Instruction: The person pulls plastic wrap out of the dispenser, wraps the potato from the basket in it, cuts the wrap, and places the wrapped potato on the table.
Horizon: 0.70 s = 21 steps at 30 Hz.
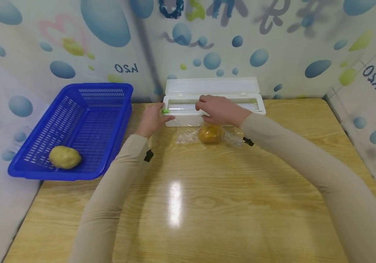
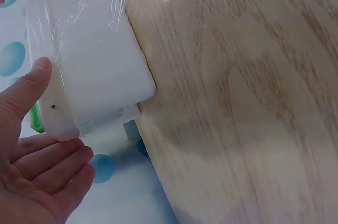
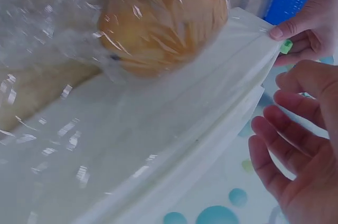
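A white cling film dispenser (image 1: 188,119) with its lid raised lies against the back wall. At its left end my left hand (image 1: 151,118) holds the corner, thumb in front and fingers beyond, beside a small green slider (image 1: 165,111). My right hand (image 1: 222,109) hovers over the dispenser's middle with loosely bent fingers; in the right wrist view the hand (image 3: 301,134) has nothing between its fingers. Just in front lies a rounded orange-brown fruit or vegetable (image 1: 211,133) covered in crinkled clear film (image 1: 188,136). Film also stretches over the dispenser's front.
On the left stands a blue plastic basket (image 1: 117,146) with a potato (image 1: 64,157) inside. The wooden table (image 1: 207,204) extends toward me. A wall printed with blue drops (image 1: 212,60) rises right behind the dispenser.
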### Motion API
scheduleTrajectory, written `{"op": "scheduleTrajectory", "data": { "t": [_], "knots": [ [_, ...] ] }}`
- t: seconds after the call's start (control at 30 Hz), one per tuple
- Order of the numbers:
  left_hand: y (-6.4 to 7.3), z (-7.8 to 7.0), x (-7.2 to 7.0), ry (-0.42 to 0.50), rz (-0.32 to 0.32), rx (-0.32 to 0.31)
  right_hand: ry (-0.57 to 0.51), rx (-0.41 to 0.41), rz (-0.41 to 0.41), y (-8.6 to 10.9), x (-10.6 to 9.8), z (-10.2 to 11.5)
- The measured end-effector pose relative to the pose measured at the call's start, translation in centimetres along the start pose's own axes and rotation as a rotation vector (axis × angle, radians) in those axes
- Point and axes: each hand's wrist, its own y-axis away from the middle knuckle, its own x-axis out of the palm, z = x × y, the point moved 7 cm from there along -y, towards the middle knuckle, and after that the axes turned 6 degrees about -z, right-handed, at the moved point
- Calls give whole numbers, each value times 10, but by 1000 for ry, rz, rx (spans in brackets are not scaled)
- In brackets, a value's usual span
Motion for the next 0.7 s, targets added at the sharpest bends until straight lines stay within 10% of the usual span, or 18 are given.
{"op": "scheduleTrajectory", "data": {
  "t": [0.7],
  "knots": [
    [-14, -8, -13, -90, 33, 114, 542, -512, -55, -89, 19, 66]
  ]
}}
